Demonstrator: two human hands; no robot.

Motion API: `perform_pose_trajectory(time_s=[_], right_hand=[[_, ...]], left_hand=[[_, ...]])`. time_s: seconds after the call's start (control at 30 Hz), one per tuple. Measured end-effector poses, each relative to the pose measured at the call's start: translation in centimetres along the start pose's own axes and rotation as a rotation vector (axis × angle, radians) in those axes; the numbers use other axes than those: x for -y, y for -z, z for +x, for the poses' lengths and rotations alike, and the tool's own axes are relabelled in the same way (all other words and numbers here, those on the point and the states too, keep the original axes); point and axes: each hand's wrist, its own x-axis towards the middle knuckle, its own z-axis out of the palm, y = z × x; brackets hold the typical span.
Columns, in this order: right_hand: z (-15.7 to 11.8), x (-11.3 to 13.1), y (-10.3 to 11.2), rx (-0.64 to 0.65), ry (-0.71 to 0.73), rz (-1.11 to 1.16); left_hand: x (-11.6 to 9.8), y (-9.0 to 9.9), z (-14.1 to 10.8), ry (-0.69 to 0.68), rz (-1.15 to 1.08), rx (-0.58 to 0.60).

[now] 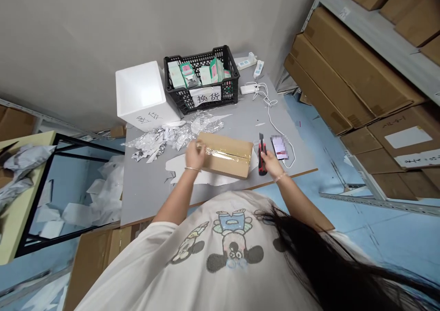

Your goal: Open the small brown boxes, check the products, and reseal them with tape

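A taped brown cardboard box (225,157) rests on white paper on the grey table, clear tape running along its top seam. At its left end, my left hand (195,156) is closed with curled fingers against the edge. To the right of the box, my right hand (272,162) grips a red and black utility knife (262,162), its head pointing away from me. Whether the blade is out I cannot tell. Just beyond that hand lies a phone (277,146) with its screen lit and a white cable attached.
Crumpled clear plastic and torn paper (156,142) lie behind the box. Farther back stand a white foam box (140,91) and a black crate (227,84) holding small green-and-white packs. White power strips (247,62) sit at the back right. Shelves of cartons (347,73) rise to the right.
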Motion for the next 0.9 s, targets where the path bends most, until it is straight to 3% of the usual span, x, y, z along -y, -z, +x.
perform_pose_trajectory(time_s=[0.03,0.07,0.17,0.23,0.3,0.5,0.57,0.63,0.7,0.77,0.83,0.9], right_hand=[[-1.3,-1.1,-0.3,-0.016,-0.06,0.151],[-2.2,-1.8,-0.8,-0.02,-0.102,0.273],[-3.0,-2.3,-2.6,0.022,-0.177,0.509],[-1.9,-1.4,-3.1,0.028,-0.179,0.552],[0.0,-0.2,-2.7,0.009,-0.156,0.527],[5.1,2.2,0.0,0.115,-0.236,0.329],[5.6,2.0,0.8,0.151,-0.267,0.249],[5.6,1.5,1.4,0.18,-0.293,0.14],[5.3,0.9,1.8,0.226,-0.296,0.068],[4.9,0.5,1.8,0.268,-0.282,0.049],[4.7,0.4,1.7,0.286,-0.279,0.042],[4.8,0.5,1.5,0.284,-0.293,0.038]], left_hand=[[1.1,0.6,1.5,0.045,0.106,-0.078],[2.1,1.0,2.6,0.118,0.174,-0.062],[4.2,0.8,3.8,0.304,0.194,0.127],[4.7,0.3,3.0,0.335,0.203,0.15],[4.6,-0.3,1.3,0.36,0.23,0.099],[4.0,-1.9,-4.4,0.498,0.225,0.034],[3.3,-2.5,-5.5,0.416,0.317,-0.098],[2.3,-3.3,-6.1,0.224,0.475,-0.19],[1.2,-4.3,-6.3,-0.022,0.601,-0.101],[0.2,-5.4,-6.4,-0.228,0.66,0.082],[-0.5,-6.4,-6.7,-0.326,0.705,0.196],[-0.8,-7.1,-7.0,-0.34,0.747,0.221]])
